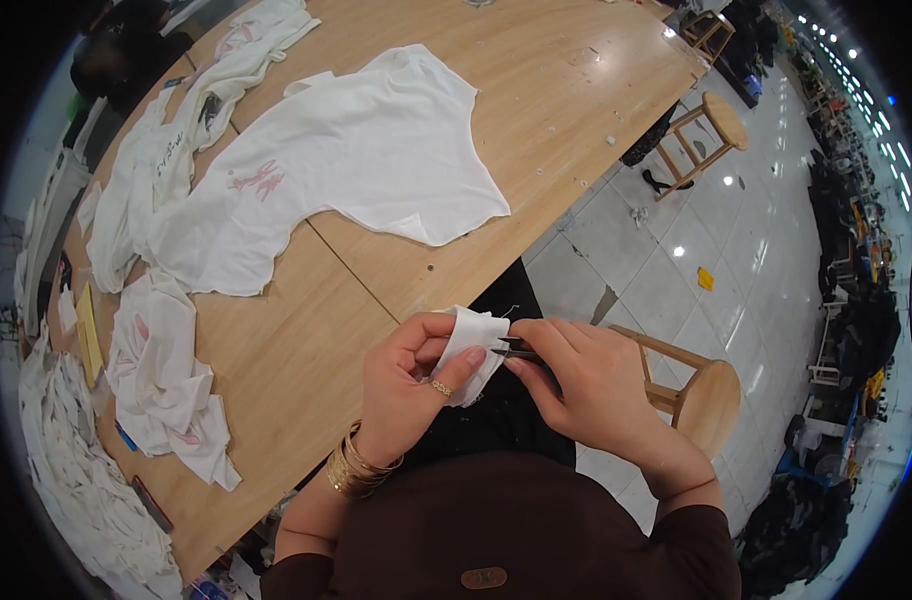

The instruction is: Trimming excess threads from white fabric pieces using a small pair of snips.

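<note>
My left hand point(401, 375), with a ring and gold bangles, pinches a small folded piece of white fabric point(476, 330) above my lap, just off the table edge. Its thumb presses the layers together. In my right hand point(591, 380) are dark, pointed thread snips point(516, 349), mostly covered by the fingers. Their tips meet the right part of the folded fabric. A loose thread sticks up from the fabric's upper right corner. Beyond my hands a white garment piece point(376, 140) with a pinkish design lies spread on the table.
The wooden table point(346, 265) fills the left and far side. A crumpled white garment point(156, 360) lies at its left, beside a large heap of white cloth point(81, 480). Wooden stools point(711, 405) stand on the tiled floor to the right. Dark piles line the far right.
</note>
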{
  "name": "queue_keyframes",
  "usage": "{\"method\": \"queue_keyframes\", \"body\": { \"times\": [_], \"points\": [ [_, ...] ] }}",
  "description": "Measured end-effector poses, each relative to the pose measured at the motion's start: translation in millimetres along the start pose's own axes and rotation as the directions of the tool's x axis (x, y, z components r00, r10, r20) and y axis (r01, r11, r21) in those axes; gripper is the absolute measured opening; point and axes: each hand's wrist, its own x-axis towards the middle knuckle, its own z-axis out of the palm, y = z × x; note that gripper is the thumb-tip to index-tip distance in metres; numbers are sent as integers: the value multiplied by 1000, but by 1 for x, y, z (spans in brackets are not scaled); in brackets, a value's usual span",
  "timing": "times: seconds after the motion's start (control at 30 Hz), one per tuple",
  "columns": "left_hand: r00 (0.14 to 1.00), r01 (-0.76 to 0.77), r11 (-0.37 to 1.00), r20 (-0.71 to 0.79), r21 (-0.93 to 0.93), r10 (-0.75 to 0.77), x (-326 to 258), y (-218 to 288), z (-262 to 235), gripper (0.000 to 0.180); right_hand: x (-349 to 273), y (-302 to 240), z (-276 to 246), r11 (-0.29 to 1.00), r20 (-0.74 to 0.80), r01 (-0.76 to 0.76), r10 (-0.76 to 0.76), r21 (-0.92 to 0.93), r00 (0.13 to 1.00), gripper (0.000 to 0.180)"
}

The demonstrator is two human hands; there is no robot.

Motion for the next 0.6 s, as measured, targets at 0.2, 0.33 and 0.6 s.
{"method": "queue_keyframes", "body": {
  "times": [0.2,0.33,0.6],
  "points": [
    [1000,-14,1000,0,12,14,1,0,1,26,0,-1,4,999,-14,-30,30,11,999,20],
    [1000,-10,998,-10,56,11,0,-2,1,26,1,-2,5,998,-8,-29,29,-62,1000,20],
    [999,25,999,23,-19,-25,3,5,-3,26,2,12,11,895,110,-177,144,410,983,18]
  ]
}}
